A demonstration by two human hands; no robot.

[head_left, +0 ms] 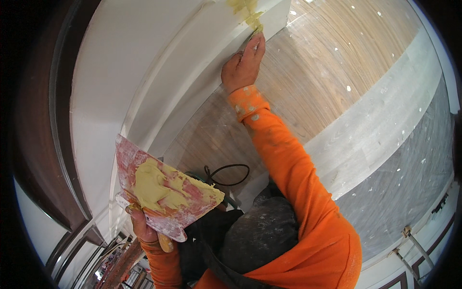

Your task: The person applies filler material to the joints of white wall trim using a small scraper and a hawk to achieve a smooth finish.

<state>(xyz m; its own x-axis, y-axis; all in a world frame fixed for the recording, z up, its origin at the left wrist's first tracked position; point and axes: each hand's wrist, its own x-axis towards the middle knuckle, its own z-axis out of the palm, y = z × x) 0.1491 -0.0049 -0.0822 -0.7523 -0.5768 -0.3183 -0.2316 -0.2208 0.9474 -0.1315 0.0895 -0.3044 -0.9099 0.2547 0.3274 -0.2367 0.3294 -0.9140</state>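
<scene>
My left hand [142, 227] is closed on the near edge of a pinkish, smeared putty board [126, 161]. A thick heap of yellow putty [153, 185] covers much of the board. By the fingers, a stubby wooden handle [166, 243] sticks out from under the board's lower edge. My right arm reaches forward, and my right hand [244, 65] is at the white skirting [202, 79], fingers pressed together. Yellow putty is smeared on the wall and skirting [253, 19] right at its fingertips. Whatever those fingers hold is hidden.
Wood-look flooring [332, 72] dotted with white specks runs to the right, with pale and dark grey bands. A dark looped cable [231, 166] lies near my knee [262, 231]. Dark wood trim [53, 120] borders the wall at left. Metal legs [416, 250] stand at lower right.
</scene>
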